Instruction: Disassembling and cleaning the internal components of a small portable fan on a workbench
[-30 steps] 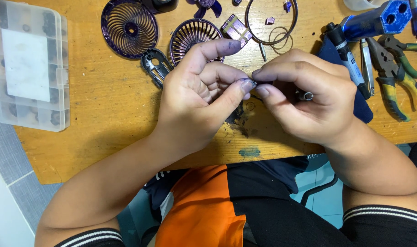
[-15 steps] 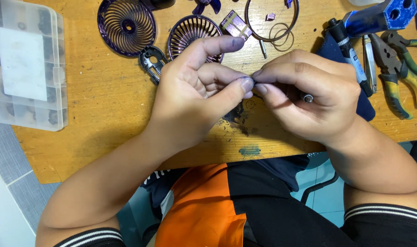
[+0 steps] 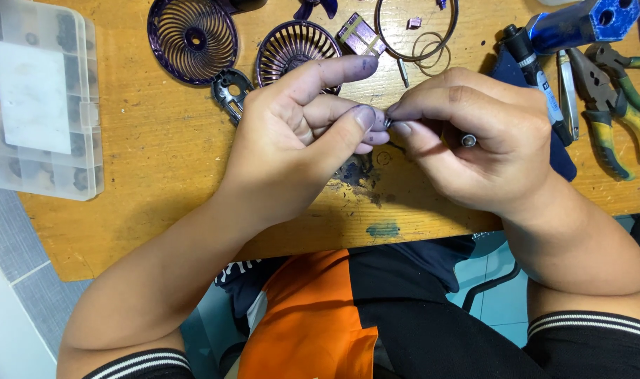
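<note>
— What are the two hands doing?

— They meet over the middle of the worn wooden workbench (image 3: 158, 161). The left hand (image 3: 292, 140) pinches a tiny dark metal part (image 3: 388, 123) between thumb and bent fingers, with the forefinger stretched out above. The right hand (image 3: 481, 140) is curled shut around a slim tool with a small round metal end (image 3: 468, 141) that peeps out of the fist; its thumb and forefinger tips touch the same tiny part.

— Where is that part relative to the bench?

— Held just above the bench top, over a dark scorched patch (image 3: 355, 174) near the front edge.

— And around it?

— At the back of the bench lie two round purple slatted fan grilles (image 3: 192, 36), side by side, with a thin wire ring (image 3: 416, 28) to their right. A clear plastic compartment box (image 3: 39, 98) sits on the bench's left end. On the right end are yellow-and-green handled pliers (image 3: 611, 105) and a blue tool (image 3: 579, 21), with a black pen-like tool (image 3: 534, 70) just left of them on dark blue cloth.
</note>
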